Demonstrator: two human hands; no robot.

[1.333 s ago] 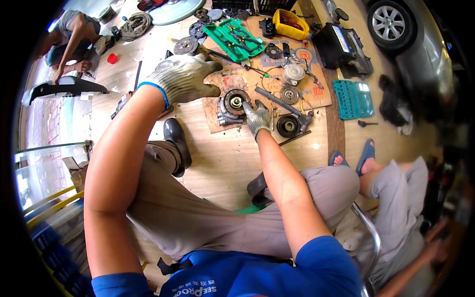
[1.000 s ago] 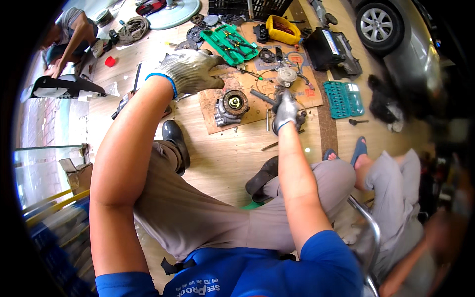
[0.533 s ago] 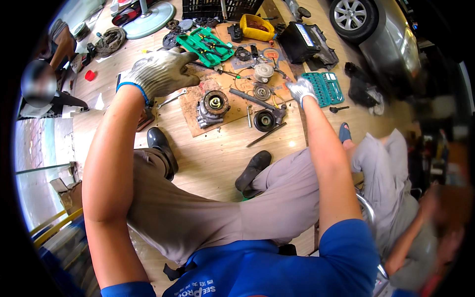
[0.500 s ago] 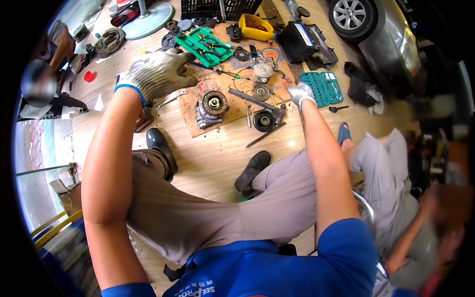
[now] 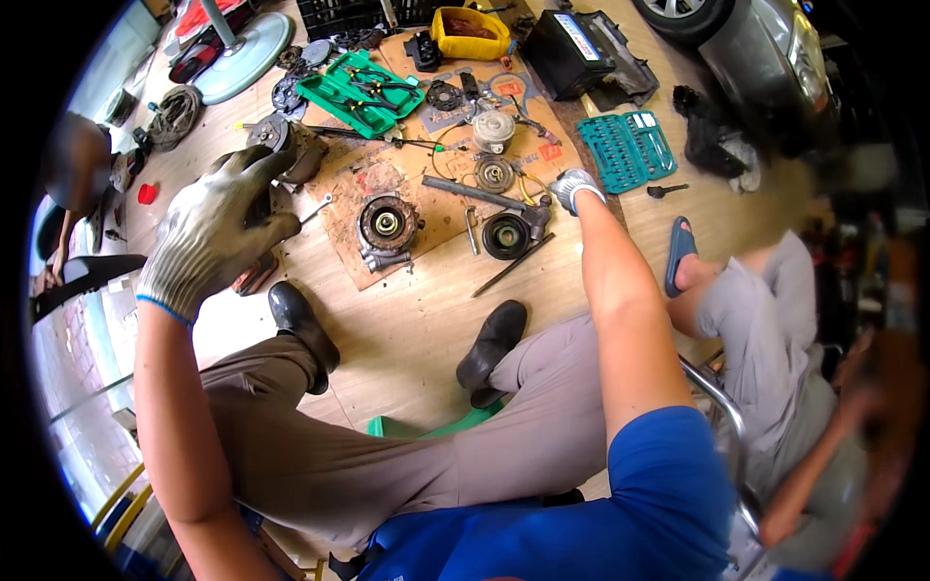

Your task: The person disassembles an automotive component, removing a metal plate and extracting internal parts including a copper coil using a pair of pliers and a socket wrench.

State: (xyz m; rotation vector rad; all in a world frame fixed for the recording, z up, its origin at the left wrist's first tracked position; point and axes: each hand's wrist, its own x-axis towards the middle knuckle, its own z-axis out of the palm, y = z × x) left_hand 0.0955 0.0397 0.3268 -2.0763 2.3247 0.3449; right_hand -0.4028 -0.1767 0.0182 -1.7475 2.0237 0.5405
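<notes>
My left hand (image 5: pixel 221 221), in a white knit glove with a grey palm, hangs in the air at the left. Its thumb and fingers are apart with nothing seen between them. Just beyond it a round metal part (image 5: pixel 302 160) is partly covered by the fingers. My right hand (image 5: pixel 575 186), also gloved, is low at the cardboard's right side, near a hammer (image 5: pixel 475 193); its fingers are hidden. Between the hands a metal unit with a round pulley (image 5: pixel 387 223) sits on the cardboard (image 5: pixel 339 242). A black pulley ring (image 5: pixel 506 236) lies by the hammer head.
Beyond are an open green tool case (image 5: pixel 363 92), a yellow tub (image 5: pixel 470 34), a black battery (image 5: pixel 567 56) and a teal socket set (image 5: pixel 630 153). A wrench (image 5: pixel 316 207) lies near my left hand. A car (image 5: pixel 756 73) stands at far right. Other people sit on both sides.
My left hand has moved left and closer to me, uncovering part of the round metal part behind it. My right hand has shifted slightly toward the hammer head. The whole view has shifted a little.
</notes>
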